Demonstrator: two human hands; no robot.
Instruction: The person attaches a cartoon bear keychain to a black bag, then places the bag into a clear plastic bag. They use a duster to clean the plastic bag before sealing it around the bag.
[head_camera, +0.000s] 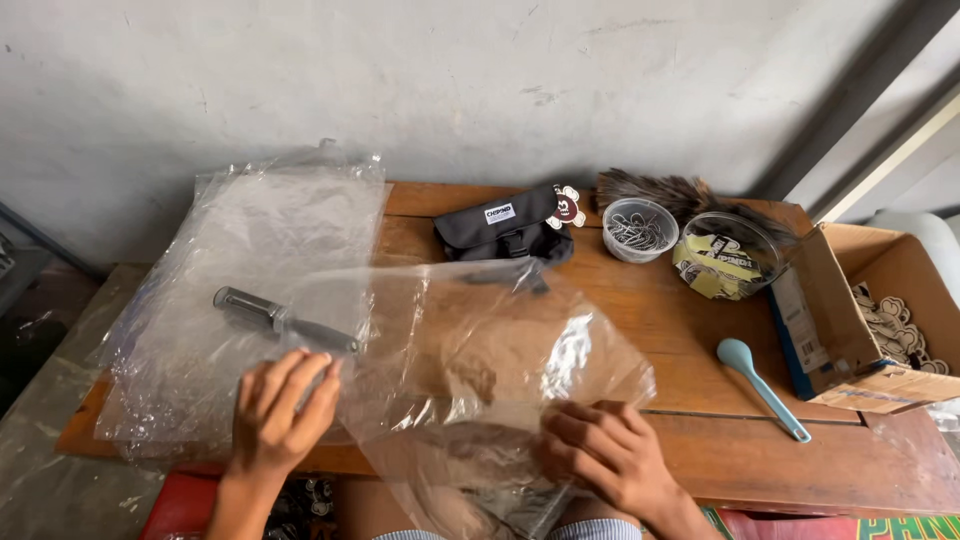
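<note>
Clear plastic bag (470, 370) lies at the desk's (680, 330) near edge, pinched by the right hand (610, 455) at its lower edge. Left hand (285, 410) rests flat, fingers spread, on the bag's left side, beside a knife (285, 320) atop stacked bags (250, 260).

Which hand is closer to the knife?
Left. The left hand lies just below the knife on the plastic sheets; the right hand is far across, gripping the clear plastic bag.
</note>
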